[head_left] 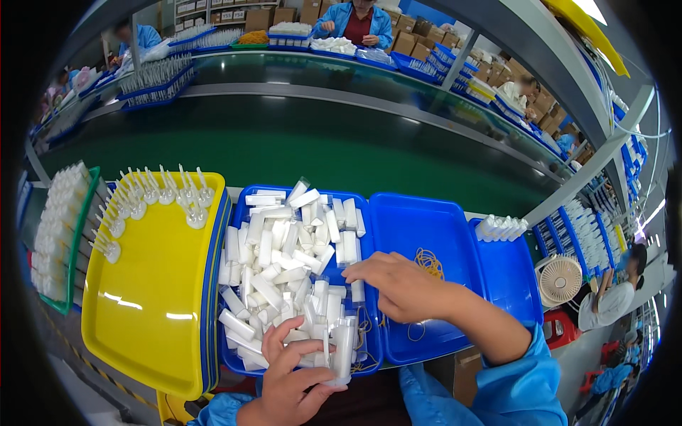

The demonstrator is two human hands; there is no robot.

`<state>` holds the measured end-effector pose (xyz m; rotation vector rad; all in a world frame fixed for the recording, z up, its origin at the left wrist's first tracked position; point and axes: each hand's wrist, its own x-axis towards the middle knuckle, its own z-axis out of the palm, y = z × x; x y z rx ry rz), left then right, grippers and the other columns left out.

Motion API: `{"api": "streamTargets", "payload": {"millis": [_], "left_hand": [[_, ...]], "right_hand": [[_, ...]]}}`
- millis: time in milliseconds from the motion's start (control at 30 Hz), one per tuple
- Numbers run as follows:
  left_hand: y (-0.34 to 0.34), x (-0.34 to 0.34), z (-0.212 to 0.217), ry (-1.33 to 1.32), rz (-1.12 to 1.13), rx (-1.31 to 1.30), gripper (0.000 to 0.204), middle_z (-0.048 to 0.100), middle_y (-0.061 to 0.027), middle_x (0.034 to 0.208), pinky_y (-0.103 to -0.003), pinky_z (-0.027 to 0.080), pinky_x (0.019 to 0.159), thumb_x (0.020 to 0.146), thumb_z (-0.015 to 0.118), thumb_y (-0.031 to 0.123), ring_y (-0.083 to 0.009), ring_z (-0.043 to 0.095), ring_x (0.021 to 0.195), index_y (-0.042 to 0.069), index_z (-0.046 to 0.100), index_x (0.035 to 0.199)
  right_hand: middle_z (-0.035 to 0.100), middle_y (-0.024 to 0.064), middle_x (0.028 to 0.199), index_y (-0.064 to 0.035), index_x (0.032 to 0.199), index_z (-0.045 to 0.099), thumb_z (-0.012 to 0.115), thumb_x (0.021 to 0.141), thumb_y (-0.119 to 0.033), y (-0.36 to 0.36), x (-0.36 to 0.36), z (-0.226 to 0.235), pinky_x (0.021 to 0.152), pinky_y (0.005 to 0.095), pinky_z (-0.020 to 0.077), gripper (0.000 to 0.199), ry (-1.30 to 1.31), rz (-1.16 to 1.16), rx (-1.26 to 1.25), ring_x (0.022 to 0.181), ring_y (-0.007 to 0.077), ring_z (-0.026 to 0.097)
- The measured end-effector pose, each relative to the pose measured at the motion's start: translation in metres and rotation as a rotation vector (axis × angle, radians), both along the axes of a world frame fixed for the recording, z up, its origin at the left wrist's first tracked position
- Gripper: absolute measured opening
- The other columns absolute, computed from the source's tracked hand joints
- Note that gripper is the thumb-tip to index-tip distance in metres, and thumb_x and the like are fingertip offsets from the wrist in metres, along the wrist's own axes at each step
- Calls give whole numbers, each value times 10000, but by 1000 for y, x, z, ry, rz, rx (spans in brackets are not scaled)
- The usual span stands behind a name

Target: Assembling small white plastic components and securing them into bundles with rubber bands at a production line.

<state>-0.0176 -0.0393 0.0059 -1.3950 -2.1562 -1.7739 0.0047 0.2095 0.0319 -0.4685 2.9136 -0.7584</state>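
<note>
My left hand point(295, 373) is closed round a few white tubes with clear caps point(344, 348), upright at the near edge of a blue tray. That blue tray point(375, 334) is heaped with loose white tubes point(284, 248), lying in all directions. Over its right rim reaches my right hand point(405, 284), its index finger stretched leftward above a white tube point(357, 290). The thumb is hidden below that hand, and I see nothing held in it. Yellow rubber bands point(429, 263) lie in the second blue tray point(455, 231) to the right.
A yellow tray point(145, 319) with white nozzle-like parts point(167, 190) tops a stack at left. Beside it is a green-rimmed tray point(85, 234) of white pieces. Bundled white tubes point(501, 228) stand far right near a fan point(561, 280). A green conveyor point(284, 135) runs behind; co-workers sit beyond.
</note>
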Motion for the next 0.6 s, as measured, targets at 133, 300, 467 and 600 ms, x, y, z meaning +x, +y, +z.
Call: {"api": "streamTargets", "payload": {"millis": [133, 300, 467, 600], "left_hand": [[-1, -5, 2, 23, 4, 4, 171, 611, -102, 827, -506, 264, 947, 612, 747, 133, -409, 462, 1118, 55, 625, 703], [-7, -5, 3, -43, 2, 40, 217, 630, -71, 748, -528, 203, 983, 646, 758, 234, -403, 485, 1114, 74, 662, 758], [-1, -3, -5, 61, -17, 47, 174, 630, -35, 811, -527, 175, 997, 652, 739, 227, -388, 478, 1104, 111, 667, 760], [8, 0, -11, 142, -63, 44, 129, 623, -6, 865, -511, 170, 1001, 649, 724, 193, -380, 464, 1094, 148, 670, 758]], "right_hand": [[574, 102, 959, -82, 1099, 489, 517, 735, 12, 6, -20, -5, 795, 384, 415, 377, -175, 79, 365, 955, 248, 533], [569, 89, 941, -87, 1058, 495, 549, 740, -18, 2, -25, -4, 743, 361, 447, 331, -130, 165, 477, 897, 246, 551], [549, 77, 958, -89, 1119, 459, 579, 766, -46, 7, -12, -9, 672, 318, 467, 375, 16, 131, 454, 777, 213, 571], [526, 75, 945, -101, 1261, 355, 573, 823, -61, -7, 11, 6, 653, 295, 465, 491, -302, -516, -736, 765, 156, 554]]}}
